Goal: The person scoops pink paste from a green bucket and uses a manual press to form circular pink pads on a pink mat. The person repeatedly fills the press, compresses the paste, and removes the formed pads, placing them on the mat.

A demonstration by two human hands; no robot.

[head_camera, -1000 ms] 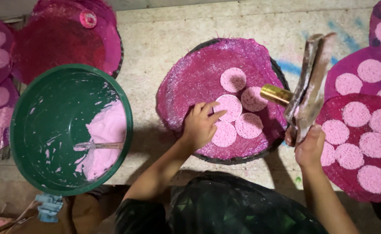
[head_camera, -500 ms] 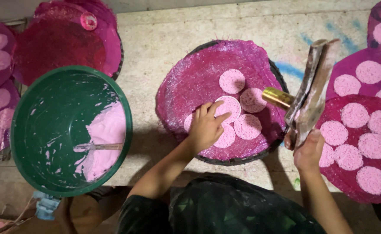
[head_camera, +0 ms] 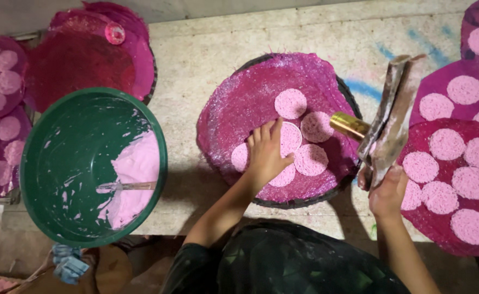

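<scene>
My left hand (head_camera: 265,155) lies flat, fingers spread, on pale pink lacy discs (head_camera: 311,159) spread on a round magenta woven mat (head_camera: 250,98). Another disc (head_camera: 290,103) sits farther up the same mat. My right hand (head_camera: 386,193) grips the lower end of a grimy cloth cone (head_camera: 390,120) with a brass nozzle (head_camera: 348,125) pointing left over the mat's right edge.
A green basin (head_camera: 49,141) with pink batter (head_camera: 136,169) and a spoon stands at the left. Stacked magenta mats (head_camera: 87,60) lie behind it. More mats with pink discs lie at the right (head_camera: 457,179) and far left (head_camera: 0,87). Everything rests on a pale concrete floor (head_camera: 196,60).
My left hand slid slightly up over the discs and flattened on them. The cloth cone in my right hand stayed nearly where it was.
</scene>
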